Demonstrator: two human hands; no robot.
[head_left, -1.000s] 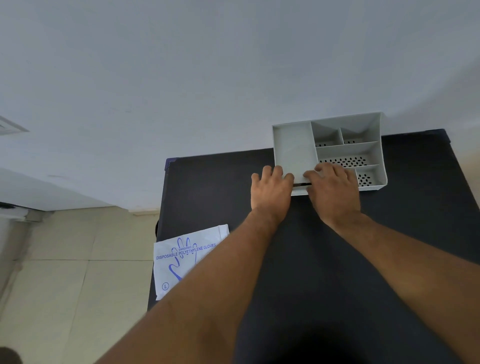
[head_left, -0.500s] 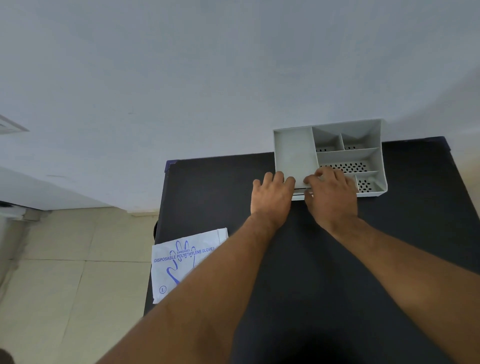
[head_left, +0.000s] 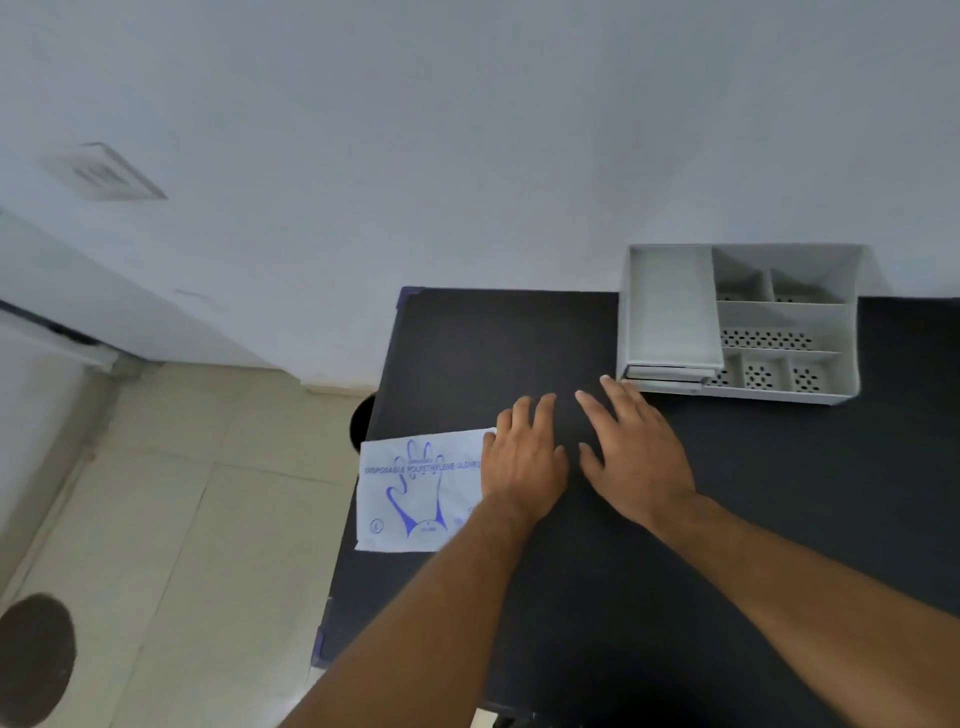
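A grey plastic organiser tray (head_left: 670, 306) with several compartments, some with perforated floors, stands at the back of the black table (head_left: 519, 343) against the wall. A white packet of disposable polyethylene gloves (head_left: 415, 493) with blue print lies at the table's left edge, overhanging it. My left hand (head_left: 522, 457) hovers flat with straight fingers, its outer edge over the packet's right end. My right hand (head_left: 631, 449) is flat and spread beside it, fingertips just short of the tray's front left corner. Neither hand holds anything.
A pale wall rises right behind the table. Beige floor tiles lie to the left, with a dark round object (head_left: 36, 660) at the bottom left. A dark round shape (head_left: 363, 421) shows beside the table's left edge.
Both hands have left the tray's front edge and drawn back toward me and to the left; the left one now reaches the glove packet. The tray stays by the wall.
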